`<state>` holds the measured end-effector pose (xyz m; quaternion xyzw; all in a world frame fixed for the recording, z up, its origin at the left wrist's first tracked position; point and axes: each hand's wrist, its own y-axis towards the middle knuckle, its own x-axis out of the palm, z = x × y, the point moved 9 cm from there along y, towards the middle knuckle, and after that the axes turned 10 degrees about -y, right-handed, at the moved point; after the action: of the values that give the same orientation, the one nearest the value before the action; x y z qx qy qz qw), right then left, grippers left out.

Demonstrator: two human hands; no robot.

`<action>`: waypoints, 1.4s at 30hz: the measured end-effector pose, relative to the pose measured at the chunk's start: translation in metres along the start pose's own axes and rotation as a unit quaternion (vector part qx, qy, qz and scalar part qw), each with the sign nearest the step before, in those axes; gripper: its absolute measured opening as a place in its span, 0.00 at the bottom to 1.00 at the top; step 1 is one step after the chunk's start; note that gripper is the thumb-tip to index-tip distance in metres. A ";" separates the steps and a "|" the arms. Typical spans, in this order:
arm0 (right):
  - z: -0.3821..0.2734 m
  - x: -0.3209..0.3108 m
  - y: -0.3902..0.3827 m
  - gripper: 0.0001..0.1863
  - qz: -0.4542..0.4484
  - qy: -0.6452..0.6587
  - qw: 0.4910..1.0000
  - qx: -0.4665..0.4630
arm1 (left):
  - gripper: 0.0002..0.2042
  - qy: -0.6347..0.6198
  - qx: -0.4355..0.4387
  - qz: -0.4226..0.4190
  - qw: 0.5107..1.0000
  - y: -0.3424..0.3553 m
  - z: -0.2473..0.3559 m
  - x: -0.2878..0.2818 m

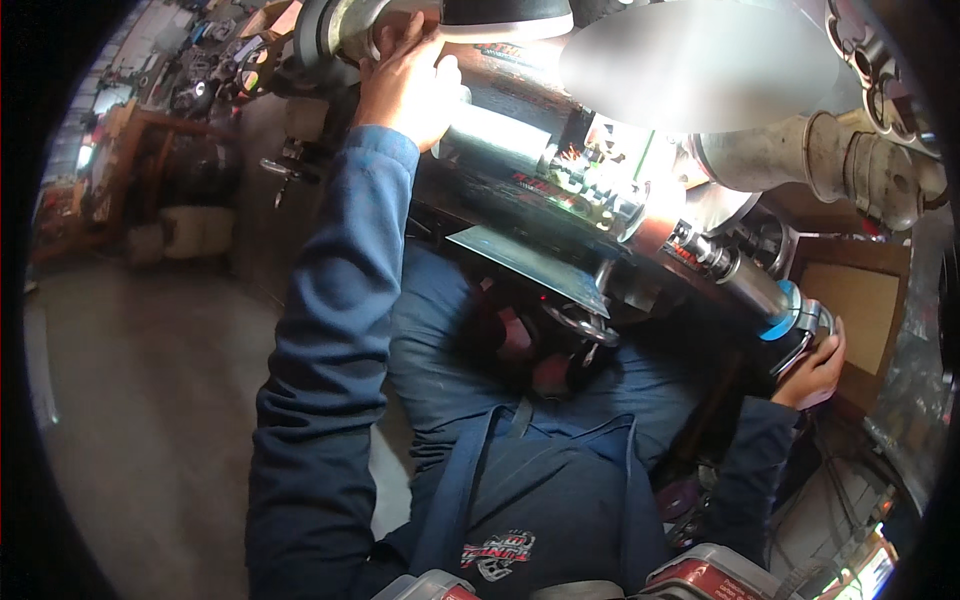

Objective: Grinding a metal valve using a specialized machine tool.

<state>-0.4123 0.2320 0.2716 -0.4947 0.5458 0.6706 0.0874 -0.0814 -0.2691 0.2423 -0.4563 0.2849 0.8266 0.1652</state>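
Observation:
A lathe-like machine (560, 210) runs slantwise across the upper middle, brightly lit around its centre. My left hand (410, 80) reaches to its upper left end, fingers stretched and apart, touching a rounded metal part (352, 25). Beside that wrist lies a bright metal cylinder (500, 138). At the machine's right end, my right hand (815, 370) is closed round a curved metal handle (826, 320), just beyond a blue ring (785, 312); some of its fingers are hidden. A grey metal plate (530, 265) and a handwheel (582, 326) stick out toward my lap.
Thick metal pipe-like parts (830, 155) stand at the upper right, beside a pale blurred patch. A wood-framed panel (850, 310) is behind my right hand. Cluttered shelving (120, 180) lines the far left, above grey floor (150, 400). Cables (835, 480) hang at lower right.

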 end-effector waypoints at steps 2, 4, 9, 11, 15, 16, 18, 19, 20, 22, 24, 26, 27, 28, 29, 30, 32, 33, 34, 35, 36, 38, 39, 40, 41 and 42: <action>-0.007 -0.007 -0.006 0.19 0.027 0.008 0.999 0.026 | 0.18 0.032 0.009 0.045 0.998 -0.001 -0.003 -0.008; -0.021 -0.015 -0.016 0.19 0.084 0.033 0.996 0.021 | 0.25 0.023 0.002 -0.065 0.998 0.003 -0.016 0.011; -0.014 -0.016 -0.039 0.22 0.180 -0.006 0.984 -0.018 | 0.26 0.000 -0.011 -0.045 0.999 0.000 -0.009 0.010; -0.006 -0.008 -0.051 0.22 0.197 -0.003 0.980 -0.005 | 0.26 0.030 -0.002 -0.042 0.999 -0.002 -0.004 0.006; 0.013 0.014 -0.074 0.25 0.280 0.095 0.955 -0.019 | 0.25 0.022 0.010 0.005 1.000 -0.002 -0.001 -0.003; 0.004 0.012 -0.074 0.25 0.305 0.075 0.948 -0.061 | 0.25 0.024 0.009 0.012 1.000 -0.003 0.001 -0.005; -0.015 0.007 -0.078 0.25 0.352 0.032 0.924 -0.144 | 0.25 0.029 0.009 0.005 1.000 -0.003 0.005 -0.006; -0.024 0.003 -0.082 0.25 0.375 0.009 0.909 -0.183 | 0.25 0.007 0.022 0.013 1.000 -0.002 0.005 -0.005; -0.030 -0.002 -0.087 0.25 0.397 -0.016 0.890 -0.222 | 0.25 0.007 0.024 0.019 1.000 -0.002 0.005 -0.006; -0.011 -0.005 -0.079 0.25 0.299 -0.058 0.941 -0.145 | 0.25 0.003 0.001 0.006 1.000 -0.004 0.009 -0.007; -0.004 -0.004 -0.049 0.24 0.107 0.019 0.993 -0.049 | 0.25 0.006 0.000 0.002 1.000 -0.004 0.010 -0.008; -0.022 -0.024 -0.021 0.22 0.096 0.035 0.994 -0.039 | 0.25 0.026 -0.012 -0.016 0.999 -0.008 0.007 -0.011; -0.018 -0.013 -0.006 0.20 -0.003 0.025 0.999 -0.021 | 0.25 0.034 -0.015 -0.015 0.999 -0.007 0.006 -0.010; -0.012 -0.003 0.003 0.19 -0.104 0.013 0.995 -0.003 | 0.25 0.033 -0.013 -0.010 0.999 -0.006 0.007 -0.009; -0.014 -0.001 0.015 0.15 -0.125 -0.010 0.992 0.001 | 0.25 0.033 -0.013 -0.013 0.999 -0.005 0.008 -0.007; -0.011 0.000 0.026 0.15 -0.122 -0.010 0.992 -0.001 | 0.25 0.033 -0.013 -0.018 0.999 -0.005 0.007 -0.006; -0.008 0.027 0.036 0.14 -0.238 -0.040 0.970 -0.027 | 0.25 0.051 -0.016 -0.015 0.998 -0.008 0.006 -0.008; -0.011 0.027 0.039 0.13 -0.257 -0.032 0.966 0.002 | 0.25 0.050 -0.020 -0.019 0.998 -0.007 0.006 -0.007; -0.014 0.026 0.035 0.13 -0.256 -0.032 0.966 0.001 | 0.25 0.049 -0.024 -0.024 0.998 -0.007 0.006 -0.006; -0.010 0.018 0.031 0.14 -0.213 -0.036 0.976 0.015 | 0.25 0.048 -0.025 -0.023 0.998 -0.006 0.006 -0.006; -0.007 0.011 0.024 0.15 -0.170 -0.041 0.984 0.030 | 0.25 0.042 -0.029 -0.029 0.998 -0.005 0.007 -0.004; -0.017 -0.005 -0.002 0.17 -0.065 -0.005 0.998 0.021 | 0.25 0.037 -0.035 -0.036 0.998 -0.006 0.005 -0.004; -0.019 -0.020 -0.017 0.19 0.040 0.029 0.999 0.013 | 0.25 0.052 -0.032 -0.032 0.998 -0.005 0.004 -0.004; -0.018 -0.018 -0.033 0.24 0.087 0.034 0.996 0.001 | 0.25 0.066 -0.027 -0.027 0.997 -0.004 0.004 -0.005; -0.012 -0.013 -0.044 0.25 0.106 0.026 0.994 0.009 | 0.25 0.064 -0.026 -0.028 0.997 -0.004 0.005 -0.004; -0.009 -0.013 -0.052 0.27 0.125 0.020 0.992 0.017 | 0.25 0.057 -0.029 -0.029 0.998 -0.004 0.005 -0.004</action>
<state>-0.3668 0.2502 0.2486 -0.4342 0.6161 0.6571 0.0007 -0.0802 -0.2629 0.2464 -0.5156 0.2566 0.8018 0.1594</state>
